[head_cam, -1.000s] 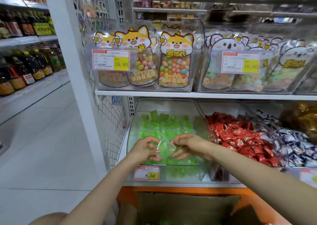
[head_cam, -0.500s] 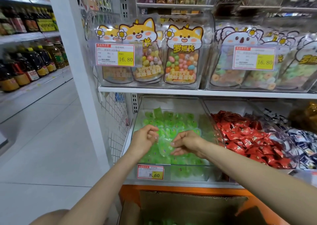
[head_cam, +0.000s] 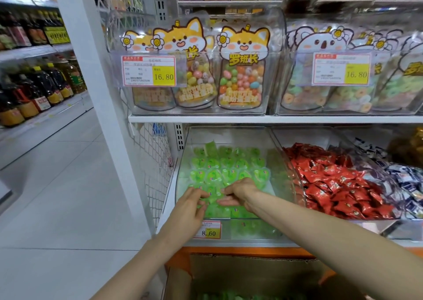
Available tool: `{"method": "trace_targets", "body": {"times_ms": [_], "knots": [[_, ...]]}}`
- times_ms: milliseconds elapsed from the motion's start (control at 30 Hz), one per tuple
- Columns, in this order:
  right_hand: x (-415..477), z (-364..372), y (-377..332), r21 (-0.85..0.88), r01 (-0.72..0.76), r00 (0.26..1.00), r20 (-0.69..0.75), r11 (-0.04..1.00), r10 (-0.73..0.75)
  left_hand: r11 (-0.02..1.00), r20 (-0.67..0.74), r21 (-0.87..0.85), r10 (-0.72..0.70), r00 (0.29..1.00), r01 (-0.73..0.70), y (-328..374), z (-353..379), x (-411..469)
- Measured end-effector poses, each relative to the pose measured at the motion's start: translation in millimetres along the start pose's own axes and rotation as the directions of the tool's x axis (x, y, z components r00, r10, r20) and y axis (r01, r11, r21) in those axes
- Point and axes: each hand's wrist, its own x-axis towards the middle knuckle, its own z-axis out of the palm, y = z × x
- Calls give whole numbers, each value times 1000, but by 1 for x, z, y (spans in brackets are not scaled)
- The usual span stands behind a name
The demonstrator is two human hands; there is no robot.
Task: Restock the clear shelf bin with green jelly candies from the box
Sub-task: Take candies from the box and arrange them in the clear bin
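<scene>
left hand (head_cam: 193, 200) curled among cups, hold unclear; right hand (head_cam: 239, 191) fingers nearly straight, resting on them | small green plastic-cupped jelly candies (head_cam: 229, 164) fill clear plastic shelf bin (head_cam: 280, 160); brown cardboard box (head_cam: 251, 274) below | I judge them light, slick, squashy: pinch rims | white shelf board (head_cam: 251, 118) low overhead, bin walls close

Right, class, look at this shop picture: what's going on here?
A person is restocking sweets. Both the left hand and right hand reach into the clear plastic shelf bin, touching the green jelly candies near its front; whether they grip one is unclear. The brown cardboard box sits open below the bin, with something green showing inside.
</scene>
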Motion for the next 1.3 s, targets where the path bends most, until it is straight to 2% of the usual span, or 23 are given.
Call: {"method": "trace_targets", "body": {"times_ms": [133,233,300,367,467,533,633,700,767,867,900,1000,1067,1133,1200,1233,1300], "knots": [[3,1,1,-56,-5,1000,16,998,6,1000,0,-25,13,1000,-13,-2,-1,-1],[0,-3,-1,-304,69,998,19,950,-66,999,-5,-37,-7,1000,7,-1,-1,2],[-5,-8,-8,-539,162,985,39,826,-167,999,-13,-38,-13,1000,13,2,-3,8],[-6,-18,-21,-693,265,946,52,670,-321,999,-17,-41,-20,1000,19,6,-5,16],[8,-30,-52,-766,416,832,103,490,-545,996,-40,-70,-57,998,54,14,-9,34],[28,-33,-72,-783,464,776,133,415,-617,990,-63,-101,-105,992,98,16,-10,48],[58,-23,-88,-713,517,789,182,474,-587,968,-69,-162,-206,976,193,12,-7,65],[72,-12,-92,-697,547,798,264,464,-542,947,-76,-201,-271,960,252,7,-3,73],[86,-1,-95,-719,583,781,368,379,-504,932,-93,-229,-309,947,281,2,1,78],[100,6,-96,-805,575,763,461,148,-453,920,-102,-261,-328,939,293,-1,4,82],[103,7,-95,-817,567,760,468,107,-452,914,-96,-274,-334,938,298,-2,5,83],[103,3,-94,-800,590,725,467,107,-507,892,-84,-326,-356,931,311,-2,7,85],[96,0,-95,-777,609,700,433,160,-568,885,-90,-350,-359,929,308,0,7,87],[80,-4,-96,-745,583,744,328,326,-582,886,-96,-353,-353,931,300,3,7,88],[54,-7,-95,-621,545,828,297,563,-475,887,-107,-366,-340,934,281,7,5,89],[40,-10,-94,-565,536,844,337,628,-417,892,-113,-366,-326,939,266,8,5,89],[14,-18,-90,-553,550,833,417,626,-363,906,-110,-352,-290,951,236,12,5,88]]}}
